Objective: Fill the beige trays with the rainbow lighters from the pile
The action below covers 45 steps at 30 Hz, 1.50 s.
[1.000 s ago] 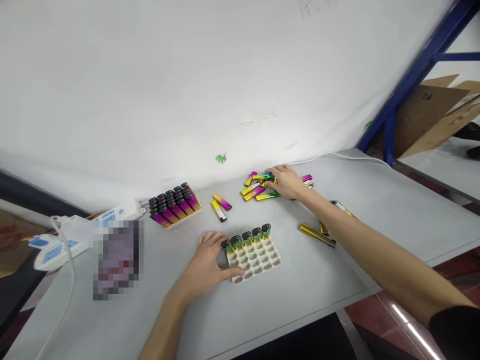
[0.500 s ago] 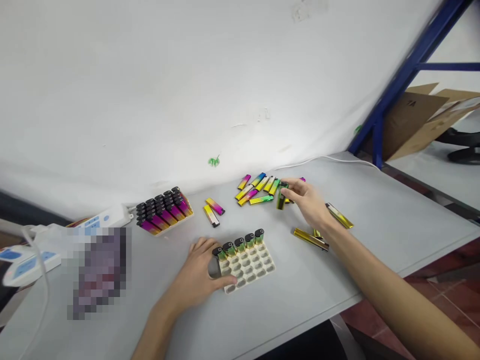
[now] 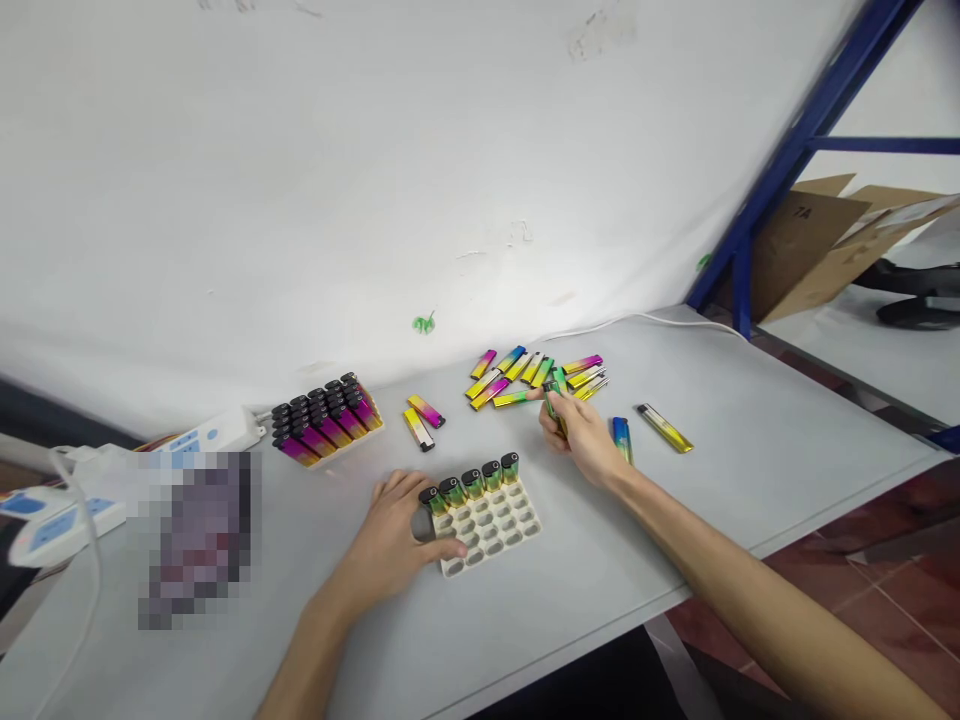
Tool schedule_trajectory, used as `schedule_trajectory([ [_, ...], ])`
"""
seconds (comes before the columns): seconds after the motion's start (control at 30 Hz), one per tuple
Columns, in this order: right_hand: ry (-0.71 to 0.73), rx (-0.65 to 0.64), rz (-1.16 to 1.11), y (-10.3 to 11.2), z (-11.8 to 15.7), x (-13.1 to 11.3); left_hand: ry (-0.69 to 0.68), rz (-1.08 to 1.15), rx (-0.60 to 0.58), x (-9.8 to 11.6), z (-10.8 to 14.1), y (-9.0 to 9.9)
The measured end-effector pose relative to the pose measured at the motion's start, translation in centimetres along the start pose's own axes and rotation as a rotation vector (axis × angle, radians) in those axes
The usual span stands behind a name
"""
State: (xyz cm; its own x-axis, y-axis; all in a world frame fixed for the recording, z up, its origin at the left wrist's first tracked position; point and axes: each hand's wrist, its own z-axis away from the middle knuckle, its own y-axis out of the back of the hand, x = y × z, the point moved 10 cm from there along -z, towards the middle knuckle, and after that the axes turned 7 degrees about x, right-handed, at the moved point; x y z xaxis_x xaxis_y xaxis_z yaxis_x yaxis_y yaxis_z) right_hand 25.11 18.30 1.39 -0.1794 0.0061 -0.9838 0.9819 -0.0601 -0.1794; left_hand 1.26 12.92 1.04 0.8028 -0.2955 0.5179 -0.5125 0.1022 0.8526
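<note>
My left hand (image 3: 397,535) grips the left side of a white tray (image 3: 493,537), thumb on its near left corner. Several green-gold lighters (image 3: 472,486) with black tops stand in the tray's back row; the other slots show bare. My right hand (image 3: 581,430) is closed around a green lighter (image 3: 553,398), whose black top shows at the fingers. Loose shiny lighters (image 3: 491,392) in yellow, pink, blue and green lie behind and beside it. A blue lighter (image 3: 621,440) lies partly behind my right wrist, and a gold one (image 3: 666,428) is farther right.
A second tray (image 3: 349,452) full of purple-gold lighters stands at the back left, with two loose lighters (image 3: 418,428) near it. Power strips (image 3: 202,436) and a blurred purple item (image 3: 204,535) are at the left. A white cable (image 3: 637,316) runs along the wall.
My right hand has moved toward me and slightly left with the green lighter, uncovering lighters behind it. The blue lighter now shows beside the wrist. My left hand stays on the tray.
</note>
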Motion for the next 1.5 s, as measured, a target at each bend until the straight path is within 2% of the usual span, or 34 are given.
schedule_trajectory([
  [0.1, 0.065, 0.006, 0.167, -0.1, 0.2, -0.3, -0.009, -0.009, -0.006, 0.2, -0.1, -0.2],
  [0.23, 0.171, 0.118, 0.238, 1.0, 0.2, -1.2, -0.02, -0.014, 0.029, 0.3, -0.2, -0.3],
  [0.53, 0.106, 0.038, 0.082, 0.5, 0.2, -1.1, 0.029, -0.138, 0.181, -0.1, -0.7, -0.6],
  [0.7, -0.039, -0.023, -0.081, 0.1, -0.1, 0.3, 0.041, -0.205, 0.305, -0.5, -0.9, 0.4],
  [0.8, -0.118, 0.004, -0.094, 0.4, -0.3, 1.2, 0.051, -0.206, 0.301, -0.4, -0.9, 0.6],
  [0.97, -0.129, 0.053, -0.073, 0.9, -0.6, 1.3, 0.05, -0.202, 0.314, -0.2, 0.2, 0.8],
  [1.17, -0.125, 0.032, -0.056, 0.6, -0.3, 1.3, 0.007, -0.214, 0.312, 0.3, 1.9, 0.2],
  [1.37, -0.114, -0.054, -0.072, -0.5, 0.2, 1.2, 0.03, -0.247, 0.261, 0.5, 1.6, -0.2],
  [1.5, -0.107, -0.05, 0.0, -0.7, 0.4, 1.3, 0.068, -0.234, 0.255, 0.2, 1.5, -0.2],
])
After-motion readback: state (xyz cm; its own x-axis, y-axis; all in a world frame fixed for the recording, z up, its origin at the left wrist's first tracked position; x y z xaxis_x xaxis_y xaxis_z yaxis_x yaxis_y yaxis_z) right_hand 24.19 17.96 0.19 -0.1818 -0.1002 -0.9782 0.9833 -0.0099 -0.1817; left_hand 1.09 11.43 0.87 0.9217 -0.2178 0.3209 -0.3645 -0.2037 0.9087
